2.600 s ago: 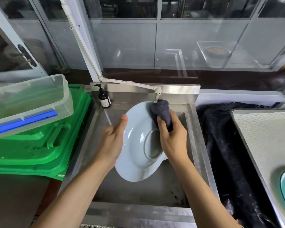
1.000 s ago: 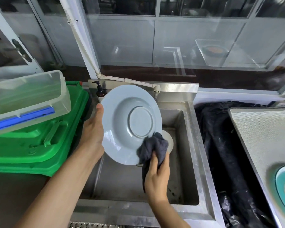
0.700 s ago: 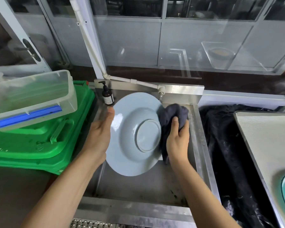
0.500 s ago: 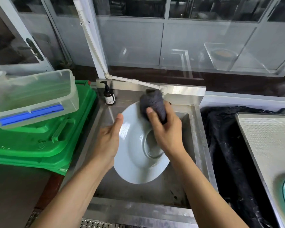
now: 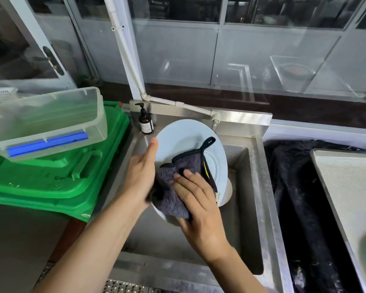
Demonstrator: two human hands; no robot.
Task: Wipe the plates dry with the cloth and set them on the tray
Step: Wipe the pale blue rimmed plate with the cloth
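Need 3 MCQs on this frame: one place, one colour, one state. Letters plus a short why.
1. Where does the soap bottle stand?
A. at the sink's back left corner
B. on the green lid
C. on the tray

2. What colour is the cloth?
A. white
B. dark grey
C. red

3. How is the plate held?
A. flat on the tray
B. lying in the clear box
C. up on edge over the sink, between both hands

Key: 1 A, the bottle is by the backsplash left of the plate. 2 B, dark grey pile with a black hem. 3 C, the left hand steadies its rim while the right hand presses the cloth on it.
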